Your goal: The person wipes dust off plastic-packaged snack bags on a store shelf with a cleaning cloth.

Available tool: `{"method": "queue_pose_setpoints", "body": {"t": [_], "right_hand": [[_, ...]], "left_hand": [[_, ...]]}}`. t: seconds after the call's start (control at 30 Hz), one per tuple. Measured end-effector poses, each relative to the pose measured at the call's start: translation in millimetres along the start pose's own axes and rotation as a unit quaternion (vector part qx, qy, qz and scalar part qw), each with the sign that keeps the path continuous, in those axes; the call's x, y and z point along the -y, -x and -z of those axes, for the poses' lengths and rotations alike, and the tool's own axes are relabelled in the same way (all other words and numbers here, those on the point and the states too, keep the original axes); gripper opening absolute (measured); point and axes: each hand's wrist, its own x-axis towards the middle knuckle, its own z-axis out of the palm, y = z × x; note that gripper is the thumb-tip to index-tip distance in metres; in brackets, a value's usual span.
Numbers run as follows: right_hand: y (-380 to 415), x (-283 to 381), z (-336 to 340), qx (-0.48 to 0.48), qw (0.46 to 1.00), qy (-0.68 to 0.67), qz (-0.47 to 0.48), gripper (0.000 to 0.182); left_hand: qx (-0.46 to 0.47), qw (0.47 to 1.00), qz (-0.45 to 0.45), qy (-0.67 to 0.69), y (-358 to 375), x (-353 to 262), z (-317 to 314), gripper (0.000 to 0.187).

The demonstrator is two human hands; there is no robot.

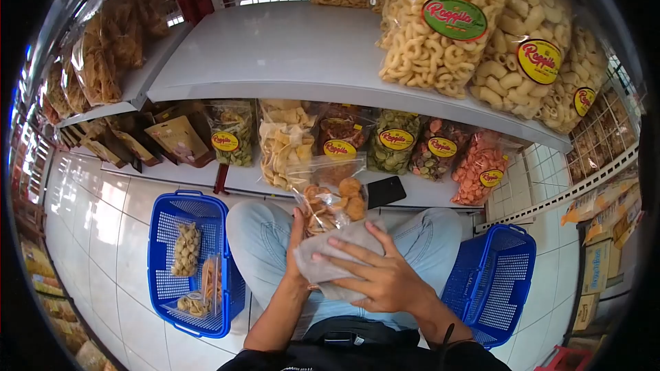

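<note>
A clear zip bag of round brown crackers [335, 203] is held upright over my lap. My left hand [296, 251] grips its left side, thumb along the edge, with the other fingers hidden behind. Across the front of the bag's lower part lies a grey cloth [326, 251]. My right hand [378, 271] presses this cloth against the bag, its fingers spread over the fabric. Just beyond the bag, a black phone [386, 192] rests on the lower shelf's edge.
A blue basket [155, 247] with several snack bags stands left of my legs, another blue basket [526, 282] on the right. Bagged snacks [395, 141] line the lower shelf; large bags [440, 27] stand on the upper shelf [275, 48]. Cartons [597, 268] are at far right.
</note>
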Motion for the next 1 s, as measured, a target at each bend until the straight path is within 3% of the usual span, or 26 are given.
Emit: {"method": "queue_pose_setpoints", "body": {"t": [0.03,0.07,0.2,0.23,0.27,0.37,0.43,0.53,0.63,0.7,0.83,0.87,0.97,1.0], "right_hand": [[5.0,0.3,-1.5,-0.005,1.000,-0.009,0.011,0.055],[10.3,-0.5,-5.1,-0.009,0.999,-0.020,0.023,0.055],[32.7,-12.5,-7.9,-0.057,0.990,-0.095,0.086,0.047],[39.4,-17.8,-13.7,-0.081,0.984,-0.127,0.100,0.046],[43.5,-19.0,-20.5,-0.193,0.958,-0.192,0.094,0.038],[53.8,-26.5,-26.8,-0.363,0.903,-0.218,-0.070,0.045],[40.9,-29.8,-20.1,-0.402,0.875,-0.192,-0.189,0.059],[32.7,-41.4,-21.1,-0.362,0.873,-0.238,-0.226,0.052],[30.1,-41.1,-26.0,-0.304,0.895,-0.287,-0.159,0.043],[31.2,-40.4,-31.8,-0.285,0.906,-0.302,-0.084,0.043],[52.9,-39.5,-43.2,-0.289,0.882,-0.367,-0.058,0.051],[59.0,-40.5,-46.8,-0.299,0.870,-0.387,-0.059,0.058],[105.0,-69.8,-82.8,-0.277,0.761,-0.581,-0.080,0.070],[99.0,-63.8,-79.2,-0.333,0.723,-0.596,-0.110,0.067]], "left_hand": [[-0.006,1.000,-0.002,0.026,3.1,-3.2,-11.9,0.081],[-0.030,0.998,-0.053,-0.030,3.2,-6.3,-27.4,0.079],[-0.001,0.995,-0.069,-0.066,0.4,-8.5,-17.8,0.077],[-0.001,0.995,-0.077,-0.064,2.6,-9.3,-20.2,0.078],[0.001,0.994,-0.085,-0.062,3.7,-8.7,-24.9,0.080],[0.053,0.997,-0.059,-0.013,9.8,-5.9,-20.6,0.085],[0.091,0.995,-0.040,-0.007,13.6,3.0,-14.8,0.084],[0.058,0.994,-0.055,-0.071,17.6,11.5,-21.5,0.073],[0.030,0.992,-0.091,-0.085,18.4,11.4,-34.9,0.070],[0.023,0.989,-0.124,-0.083,16.6,8.4,-40.2,0.069],[0.045,0.992,-0.109,-0.038,9.5,8.9,-27.9,0.071],[0.037,0.992,-0.112,-0.045,7.8,9.8,-26.7,0.072],[0.029,0.992,-0.103,-0.062,0.8,12.8,-19.8,0.077],[0.036,0.993,-0.090,-0.064,-2.7,15.7,-11.3,0.079]]}}
